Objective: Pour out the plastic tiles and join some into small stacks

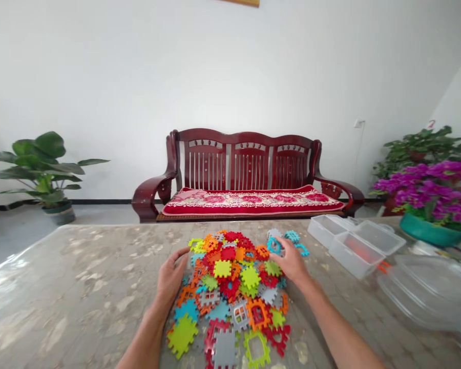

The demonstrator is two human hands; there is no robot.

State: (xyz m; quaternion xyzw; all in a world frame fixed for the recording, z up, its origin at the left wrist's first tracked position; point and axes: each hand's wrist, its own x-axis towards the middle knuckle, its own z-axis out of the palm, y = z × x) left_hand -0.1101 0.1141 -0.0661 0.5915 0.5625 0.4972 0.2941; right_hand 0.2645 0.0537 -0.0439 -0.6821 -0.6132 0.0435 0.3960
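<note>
A heap of toothed plastic interlocking tiles (230,282) in red, orange, lime green, grey and blue is spread over the table in front of me. Some tiles are solid squares, others are frames or have window-like cutouts. My left hand (171,275) rests at the left edge of the heap, fingers loosely curved and apart, with nothing visible in it. At the far right of the heap, my right hand (291,260) pinches a blue frame-shaped tile (274,246). Close by lie a grey tile (273,233) and a few more blue tiles (292,236).
The table (92,287) has a patterned, glossy cover. To the right stand clear plastic compartment boxes (356,253), some orange pieces (384,266), a clear lid (426,292) and a teal pot (432,229) of purple flowers. Beyond the table is a wooden bench (149,197).
</note>
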